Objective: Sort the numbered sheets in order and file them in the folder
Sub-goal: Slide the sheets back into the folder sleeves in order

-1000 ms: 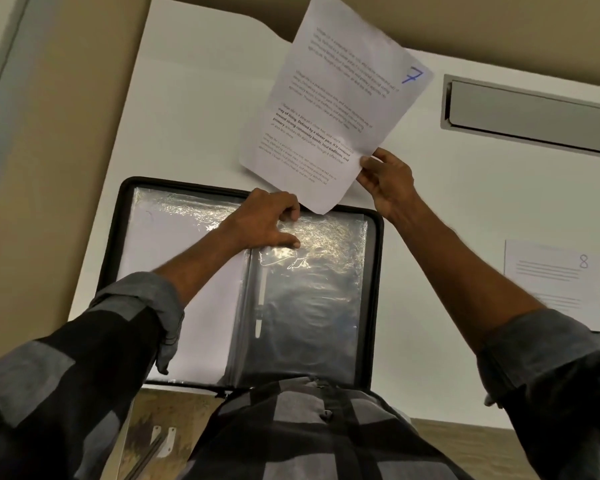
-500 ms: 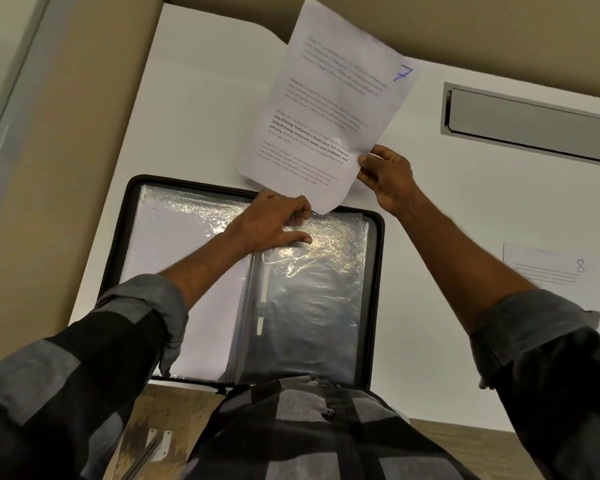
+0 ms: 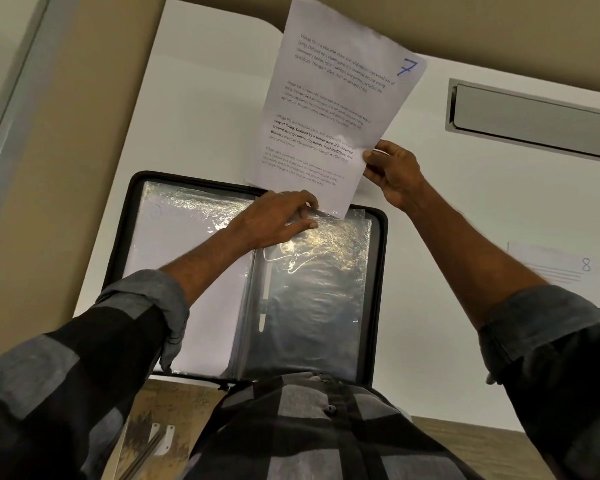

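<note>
- The white printed sheet with a blue handwritten 7 point(image 3: 329, 109) is being held up in the air at 12 o'clock from the folder, its top leaning towards 1 o'clock.
- The right hand point(image 3: 394, 174) is pinching this sheet by its edge at 4 o'clock, thumb in front and fingers curled behind.
- The sheet's lowest corner is pointing down at the far edge of the folder's right page; I cannot tell whether it is already inside a sleeve.
- The black-rimmed folder of clear plastic sleeves point(image 3: 379, 292) is lying open on the white table point(image 3: 194, 98), just in front of the person.
- The left hand point(image 3: 274, 218) is gripping the glossy clear plastic sleeve point(image 3: 319, 289) at its 12 o'clock edge, fingers curled round the film, just beside the sheet's corner.
- The left page is showing white paper under its plastic.
- Another white sheet marked with an 8 point(image 3: 561, 268) is lying flat on the table at 3 o'clock, well apart from the folder.
</note>
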`<action>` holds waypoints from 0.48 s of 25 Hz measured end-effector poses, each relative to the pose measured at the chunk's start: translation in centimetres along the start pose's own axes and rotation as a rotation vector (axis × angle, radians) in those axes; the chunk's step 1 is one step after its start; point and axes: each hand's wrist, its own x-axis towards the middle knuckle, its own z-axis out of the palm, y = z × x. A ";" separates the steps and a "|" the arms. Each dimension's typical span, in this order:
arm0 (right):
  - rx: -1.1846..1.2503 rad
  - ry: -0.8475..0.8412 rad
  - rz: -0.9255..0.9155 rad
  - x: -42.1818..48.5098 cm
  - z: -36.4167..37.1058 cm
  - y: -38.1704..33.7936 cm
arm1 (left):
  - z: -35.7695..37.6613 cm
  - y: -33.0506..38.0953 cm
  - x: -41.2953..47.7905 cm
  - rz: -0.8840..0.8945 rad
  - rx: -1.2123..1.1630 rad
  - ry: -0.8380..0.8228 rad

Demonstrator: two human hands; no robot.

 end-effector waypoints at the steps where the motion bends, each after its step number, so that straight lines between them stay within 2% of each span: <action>1: -0.034 -0.009 0.015 0.0 -0.3 -0.1 | -0.2 -0.2 0.1 -0.015 0.006 0.002; 5: -0.176 -0.028 0.037 0.4 -1.6 -0.3 | -1.2 -1.6 0.1 -0.047 0.110 0.014; 12: -0.305 -0.053 0.023 1.9 -1.9 -1.5 | -3.4 -3.0 0.4 -0.139 0.435 -0.085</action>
